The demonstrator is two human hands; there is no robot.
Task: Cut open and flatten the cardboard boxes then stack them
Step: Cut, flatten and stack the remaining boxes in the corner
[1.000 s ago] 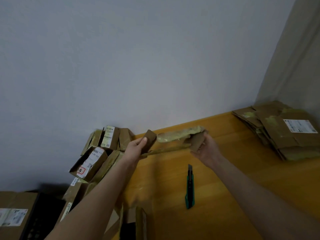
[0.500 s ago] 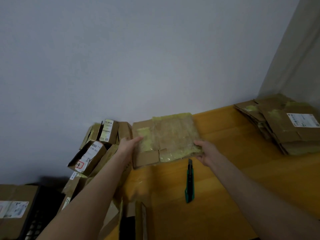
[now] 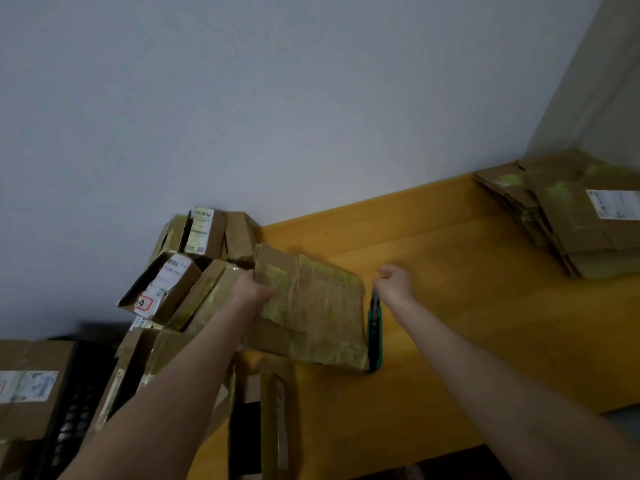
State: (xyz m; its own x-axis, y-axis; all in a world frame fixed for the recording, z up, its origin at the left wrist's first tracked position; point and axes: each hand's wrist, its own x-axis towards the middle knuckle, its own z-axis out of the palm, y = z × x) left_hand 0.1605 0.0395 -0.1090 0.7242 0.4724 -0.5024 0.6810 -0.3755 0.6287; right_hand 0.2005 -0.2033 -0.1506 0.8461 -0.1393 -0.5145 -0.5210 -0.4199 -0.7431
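A flattened cardboard box (image 3: 311, 306) with yellowed tape lies tilted over the left end of the yellow table (image 3: 450, 306). My left hand (image 3: 254, 289) grips its left edge, thumb over the top face. My right hand (image 3: 394, 282) hovers just right of the box, fingers loosely curled, holding nothing. A green utility knife (image 3: 374, 332) lies on the table along the box's right edge, partly under it. A stack of flattened boxes (image 3: 568, 216) sits at the table's far right corner.
A pile of unopened and half-open boxes (image 3: 187, 268) with shipping labels leans against the wall left of the table. More cardboard (image 3: 273, 420) stands at the table's near left edge. A black crate (image 3: 69, 410) with a labelled box (image 3: 24, 386) is at lower left.
The flattened box has come down from upright to lie tilted on the table. My right hand has let go of its right edge and moved slightly right. My left hand still holds it.
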